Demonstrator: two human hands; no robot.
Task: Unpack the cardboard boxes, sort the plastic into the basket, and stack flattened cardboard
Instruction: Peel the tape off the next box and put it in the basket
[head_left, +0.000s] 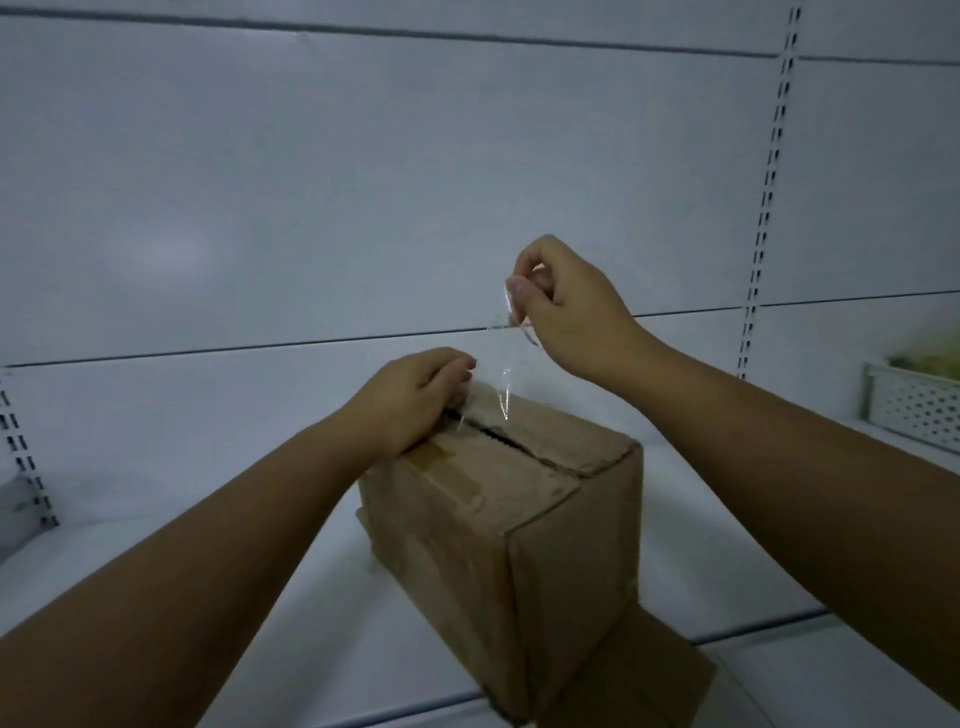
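Reaching in from the lower corners, the left forearm (182, 597) and the right forearm (779, 467) meet over a cardboard box (498, 530) that stands upright in the middle of a white shelf (208, 545). The left hand (410, 400) rests on the far left part of the box top, its fingers curled down over the edge of a flap and gripping it. The right hand (566, 306) is raised above and just behind the box, pinching a strip of clear tape (501, 374) between thumb and forefinger, the other fingers folded in. The tape hangs down from that pinch to the top of the box, where its lower end meets the cardboard near the dark seam between the two top flaps (the seam gapes a little, and the flaps look creased and scuffed). Under the box, jutting out toward the lower right, lies a piece of flattened cardboard (654, 670). Well apart at the right edge sits a white perforated basket (914, 410) with something yellow-green in it, too blurred to make out. Behind everything runs a pale back panel (363, 182) with a slotted upright (769, 197) at the right.
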